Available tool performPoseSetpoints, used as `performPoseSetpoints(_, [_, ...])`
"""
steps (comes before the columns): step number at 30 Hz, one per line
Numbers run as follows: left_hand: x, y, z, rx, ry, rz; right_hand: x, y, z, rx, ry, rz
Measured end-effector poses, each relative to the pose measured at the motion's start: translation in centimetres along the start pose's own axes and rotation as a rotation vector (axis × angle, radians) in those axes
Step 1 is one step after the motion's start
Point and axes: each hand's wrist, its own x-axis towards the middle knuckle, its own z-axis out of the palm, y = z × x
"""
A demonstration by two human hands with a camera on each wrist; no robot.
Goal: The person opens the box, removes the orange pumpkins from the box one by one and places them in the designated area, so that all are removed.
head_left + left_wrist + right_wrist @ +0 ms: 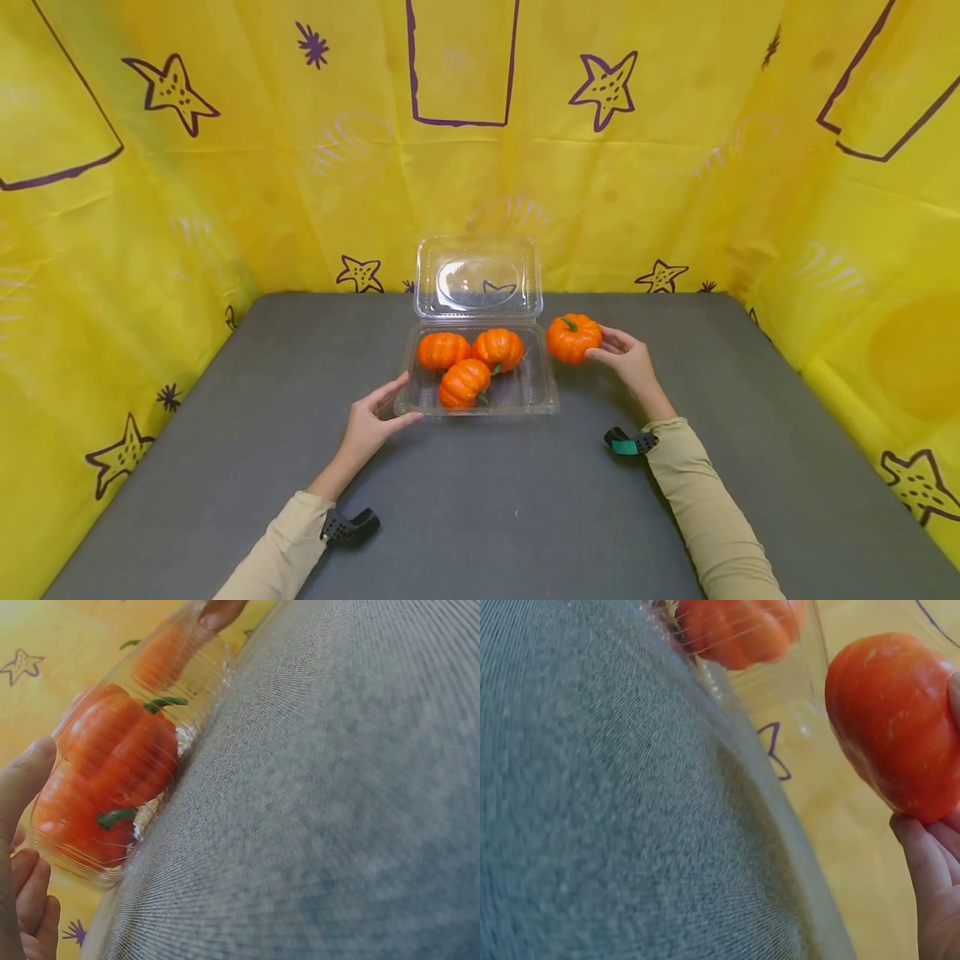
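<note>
A clear plastic clamshell container (532,398) stands on the table with its lid (480,279) raised at the back. Inside it sit three small orange toy pumpkins: one at back left (443,351), one at back right (498,348) and one in front (464,383). My left hand (369,425) holds the container's front left corner, thumb at the front and fingers along the left side. Just right of the container, my right hand (628,360) grips a fourth pumpkin (573,338) between thumb and fingers, its green stem upward. In the right wrist view this pumpkin (892,724) appears large and close.
The dark grey table (480,508) stretches around the container. Yellow cloth (480,179) with dark drawn stars hangs behind and on both sides. A black strap is on each wrist, the left one (351,527) and the right one (630,442), the right with a green patch.
</note>
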Motion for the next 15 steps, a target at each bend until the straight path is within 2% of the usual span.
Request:
performPoseSetpoints(7, [0.0,-0.1,0.0,0.008,0.004,0.006,0.1,0.7,-0.4,0.021,0.006,0.018])
performPoseSetpoints(15, [0.0,-0.1,0.0,0.007,-0.002,0.009,0.1,1.8,-1.0,-0.107,0.030,0.068])
